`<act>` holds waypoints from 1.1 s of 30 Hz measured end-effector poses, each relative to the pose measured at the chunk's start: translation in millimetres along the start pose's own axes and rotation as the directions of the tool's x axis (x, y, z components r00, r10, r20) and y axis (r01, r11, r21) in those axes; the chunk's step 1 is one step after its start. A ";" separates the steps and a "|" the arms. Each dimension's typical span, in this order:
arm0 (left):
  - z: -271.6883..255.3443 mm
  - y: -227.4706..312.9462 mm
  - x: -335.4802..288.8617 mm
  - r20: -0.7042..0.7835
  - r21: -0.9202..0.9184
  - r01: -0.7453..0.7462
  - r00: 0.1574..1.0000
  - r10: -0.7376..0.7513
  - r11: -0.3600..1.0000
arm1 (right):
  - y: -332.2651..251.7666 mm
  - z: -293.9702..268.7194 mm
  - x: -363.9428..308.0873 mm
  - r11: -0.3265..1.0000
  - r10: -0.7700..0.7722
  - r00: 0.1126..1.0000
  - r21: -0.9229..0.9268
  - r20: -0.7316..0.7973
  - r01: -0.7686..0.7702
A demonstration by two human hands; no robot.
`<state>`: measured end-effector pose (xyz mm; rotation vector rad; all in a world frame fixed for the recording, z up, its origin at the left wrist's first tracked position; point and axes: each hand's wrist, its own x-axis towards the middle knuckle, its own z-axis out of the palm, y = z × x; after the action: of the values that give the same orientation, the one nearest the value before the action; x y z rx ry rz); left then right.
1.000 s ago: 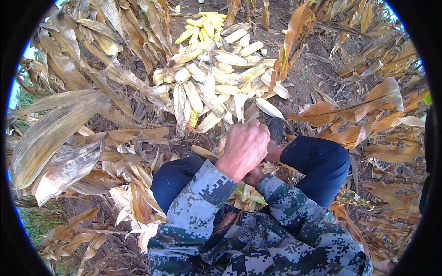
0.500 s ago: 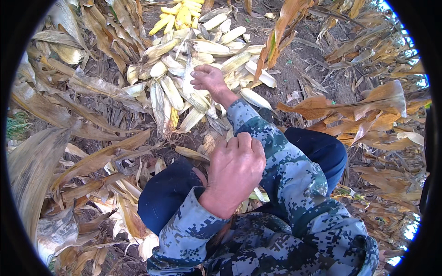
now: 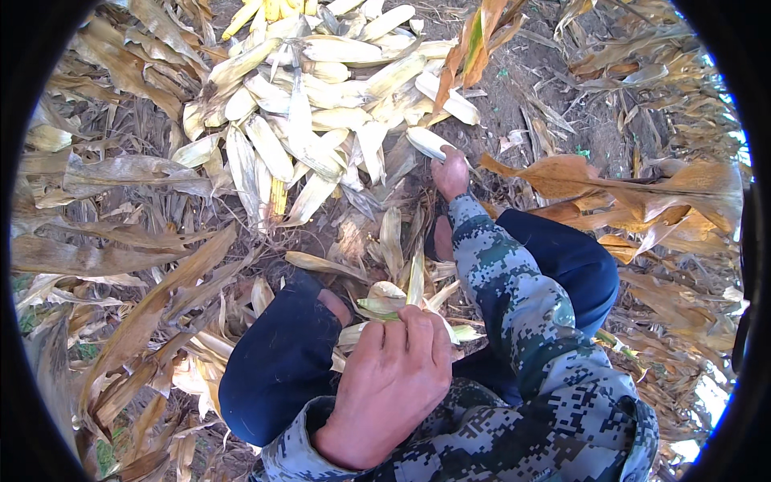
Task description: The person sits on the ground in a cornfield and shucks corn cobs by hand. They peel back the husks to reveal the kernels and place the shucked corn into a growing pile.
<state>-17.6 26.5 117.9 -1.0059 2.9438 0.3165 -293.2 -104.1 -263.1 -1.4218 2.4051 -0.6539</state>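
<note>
My right hand [image 3: 450, 173] reaches forward to the near right edge of a heap of corn. Its fingers are closed around the near end of a corn ear [image 3: 427, 142] in pale husk. Close to my body, my left hand [image 3: 392, 384] is held back-up with its fingers curled in. Whatever lies inside those fingers, if anything, is hidden. Just beyond it are loose pale and greenish husks [image 3: 384, 304] on the ground between my feet. The heap of husked-over corn ears [image 3: 269, 149] spreads out ahead, several of them with greyish husks.
Bare yellow corn ears [image 3: 245, 18] lie at the far left of the heap. Dry brown stalks and leaves [image 3: 144, 173] crowd the left side. A large dry leaf [image 3: 594, 189] juts in from the right, near my right knee [image 3: 574, 261]. Another leaf [image 3: 474, 52] hangs over the heap's right edge.
My right hand has moved from above the middle of the heap rightward and nearer, onto the corn ear at its edge. My left hand has lowered slightly toward me, still closed. The view has shifted.
</note>
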 end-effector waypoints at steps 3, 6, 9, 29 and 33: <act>-5.2 -3.7 8.7 0.051 -0.001 -0.006 0.999 0.006 1.000 | 6.4 -10.9 20.5 0.971 -0.016 0.995 -0.236 0.095 0.038; -4.3 -5.8 14.6 0.098 -0.034 0.000 0.995 0.004 0.999 | 26.8 -3.5 29.6 0.930 -0.054 0.991 -0.356 0.119 0.093; -1.6 -7.9 18.3 0.121 -0.058 0.023 0.992 -0.016 0.998 | 32.1 4.3 35.1 0.907 -0.085 0.988 -0.401 0.128 0.129; 8.9 -1.9 22.0 0.198 -0.039 0.053 0.979 -0.044 0.998 | 34.8 -8.8 37.2 0.879 -0.062 0.952 -0.437 0.299 0.194; 8.2 -4.7 18.5 0.214 0.009 0.062 0.975 -0.063 0.998 | 31.1 2.1 37.2 0.865 -0.097 0.960 -0.454 0.262 0.211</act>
<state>-29.9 13.2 107.6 -0.9930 2.7139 0.3930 -333.6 -124.2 -280.8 -1.7786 2.3730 0.1022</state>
